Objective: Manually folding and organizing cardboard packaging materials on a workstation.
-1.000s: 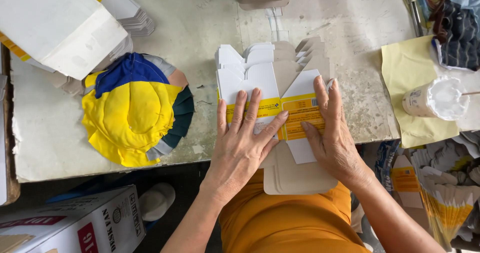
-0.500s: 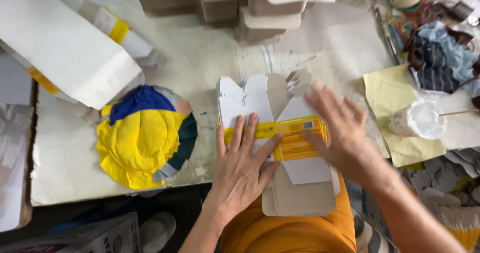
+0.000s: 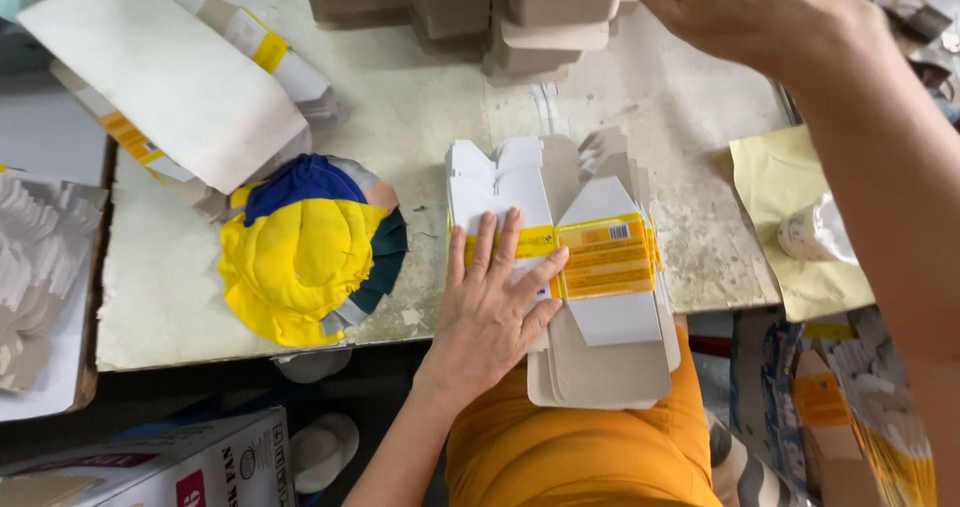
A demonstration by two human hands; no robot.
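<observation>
White box: at ten o'clock we see a long white box (image 3: 165, 82) lying tilted on the worktop (image 3: 420, 117), over flat cartons with yellow bands.
Cap: just below it, at nine o'clock, we see a yellow and blue cloth cap (image 3: 300, 252) near the worktop's front edge.
Printed box: at seven o'clock, below the worktop, we see the corner of a printed box (image 3: 160, 462).
Left hand: our left hand (image 3: 495, 307) lies flat, fingers spread and released, palm down on the left part of the blanks; it grasps nothing.
Blanks: at the centre we see a stack of flat carton blanks (image 3: 600, 297), white with a yellow band, hanging over the worktop's front edge above our orange lap; the top blank's flaps point toward twelve o'clock.
Folded boxes: at twelve o'clock we see stacked grey folded boxes (image 3: 470, 7) at the worktop's far edge.
Right hand: our right hand (image 3: 740, 12) is up at one o'clock, over the folded boxes, well apart from the blanks; we cannot tell whether it grasps anything.
Yellow paper: at three o'clock we see a yellow sheet (image 3: 770, 182) with a small clear cup (image 3: 815, 232) lying on it.
</observation>
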